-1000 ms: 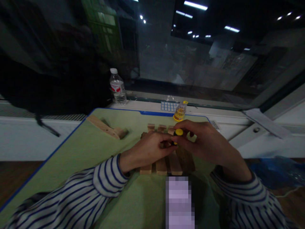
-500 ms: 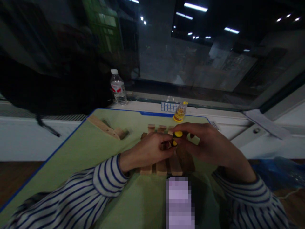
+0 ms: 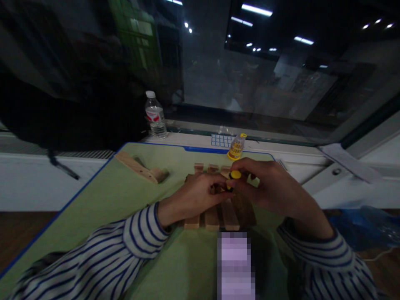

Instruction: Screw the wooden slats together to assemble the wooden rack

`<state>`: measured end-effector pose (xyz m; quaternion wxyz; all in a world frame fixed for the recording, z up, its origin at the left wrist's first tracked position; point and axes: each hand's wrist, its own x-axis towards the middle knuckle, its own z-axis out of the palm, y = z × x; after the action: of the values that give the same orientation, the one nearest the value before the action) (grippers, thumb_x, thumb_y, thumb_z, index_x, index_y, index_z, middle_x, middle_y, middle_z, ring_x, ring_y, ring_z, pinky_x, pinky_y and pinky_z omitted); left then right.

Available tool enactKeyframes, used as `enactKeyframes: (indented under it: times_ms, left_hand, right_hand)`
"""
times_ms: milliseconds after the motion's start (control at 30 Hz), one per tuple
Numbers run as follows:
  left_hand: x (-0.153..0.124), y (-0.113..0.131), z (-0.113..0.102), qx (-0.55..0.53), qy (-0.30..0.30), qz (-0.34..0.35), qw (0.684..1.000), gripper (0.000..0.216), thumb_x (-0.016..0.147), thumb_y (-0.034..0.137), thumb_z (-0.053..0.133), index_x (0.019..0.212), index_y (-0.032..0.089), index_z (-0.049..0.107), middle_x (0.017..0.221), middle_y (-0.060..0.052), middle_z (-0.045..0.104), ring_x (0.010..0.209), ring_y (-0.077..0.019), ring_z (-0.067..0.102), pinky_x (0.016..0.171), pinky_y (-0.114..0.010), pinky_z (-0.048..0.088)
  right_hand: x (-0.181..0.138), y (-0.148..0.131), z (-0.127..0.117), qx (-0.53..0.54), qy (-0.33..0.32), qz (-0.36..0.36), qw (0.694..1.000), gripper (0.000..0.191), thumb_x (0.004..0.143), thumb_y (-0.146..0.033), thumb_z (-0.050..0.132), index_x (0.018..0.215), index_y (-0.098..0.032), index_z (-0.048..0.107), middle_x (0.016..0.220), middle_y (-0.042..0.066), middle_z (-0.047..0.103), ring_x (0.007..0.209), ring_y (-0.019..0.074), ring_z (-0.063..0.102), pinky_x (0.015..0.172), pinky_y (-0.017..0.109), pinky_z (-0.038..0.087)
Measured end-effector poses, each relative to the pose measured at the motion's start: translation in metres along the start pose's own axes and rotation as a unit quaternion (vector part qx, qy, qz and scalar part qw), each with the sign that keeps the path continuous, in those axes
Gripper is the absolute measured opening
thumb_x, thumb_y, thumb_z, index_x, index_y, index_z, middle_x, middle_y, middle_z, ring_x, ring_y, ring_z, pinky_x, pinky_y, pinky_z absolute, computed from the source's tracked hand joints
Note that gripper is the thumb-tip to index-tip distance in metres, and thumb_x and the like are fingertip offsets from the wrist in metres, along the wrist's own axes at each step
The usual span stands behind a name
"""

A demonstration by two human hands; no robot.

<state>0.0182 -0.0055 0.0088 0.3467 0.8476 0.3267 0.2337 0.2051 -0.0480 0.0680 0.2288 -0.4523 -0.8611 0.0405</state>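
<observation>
A slatted wooden piece (image 3: pixel 218 214) made of several parallel strips lies on the green mat (image 3: pixel 125 196). My right hand (image 3: pixel 271 187) is closed around a small screwdriver with a yellow cap (image 3: pixel 234 175), held upright over the slats. My left hand (image 3: pixel 196 196) rests on the slats with its fingers pinched near the screwdriver's tip; what they pinch is too small to make out. Both sleeves are blue-and-white striped.
A loose wooden part (image 3: pixel 140 166) lies at the mat's far left. A small yellow-lidded bit case (image 3: pixel 236 146) and a blue grid sheet (image 3: pixel 221 139) sit on the white sill, with a water bottle (image 3: pixel 154 114) further left. A dark window stands behind.
My right hand has shifted its fingers slightly around the yellow-capped screwdriver. My left hand stays in place on the slats.
</observation>
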Motion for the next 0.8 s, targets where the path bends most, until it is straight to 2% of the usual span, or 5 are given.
enactKeyframes:
  times_ms: [200,400,633,800]
  left_hand:
    - [-0.0012,-0.0034,0.0012,0.000,-0.016,0.013,1.000,0.025,0.086,0.029,0.055,0.105,0.022,0.069,0.081,-0.001,0.069,0.069,-0.0129,0.060,0.064,-0.023,0.043]
    - [-0.0013,-0.0044,-0.0004,0.010,-0.028,0.020,0.999,0.018,0.084,0.026,0.054,0.089,0.016,0.068,0.073,0.000,0.065,0.065,-0.0116,0.057,0.057,-0.022,0.040]
    - [-0.0013,-0.0039,0.0004,0.005,-0.029,0.001,1.000,0.021,0.084,0.029,0.056,0.099,0.019,0.067,0.077,0.000,0.066,0.066,-0.0129,0.059,0.058,-0.023,0.042]
    - [0.0001,0.0010,-0.0017,0.018,-0.001,0.014,1.000,0.022,0.083,0.033,0.060,0.099,0.019,0.068,0.088,-0.003,0.069,0.074,-0.0147,0.061,0.063,-0.024,0.045]
  right_hand:
    - [-0.0001,0.0002,0.0019,0.019,0.002,0.024,1.000,0.018,0.086,-0.036,0.058,0.095,-0.020,0.059,0.073,-0.002,0.065,0.064,0.0125,0.060,0.057,0.025,0.042]
    - [-0.0030,0.0015,-0.0004,0.074,-0.026,-0.024,0.997,0.038,0.085,-0.023,0.060,0.123,-0.024,0.055,0.110,0.001,0.069,0.080,0.0120,0.065,0.075,0.026,0.048]
    - [-0.0024,-0.0001,-0.0013,0.051,-0.027,-0.023,0.998,0.028,0.088,-0.027,0.056,0.115,-0.023,0.060,0.101,0.002,0.072,0.082,0.0153,0.066,0.073,0.029,0.048]
    - [-0.0017,0.0004,-0.0004,0.033,-0.018,-0.012,0.999,0.023,0.088,-0.028,0.057,0.110,-0.022,0.061,0.094,0.000,0.071,0.078,0.0141,0.064,0.068,0.027,0.046]
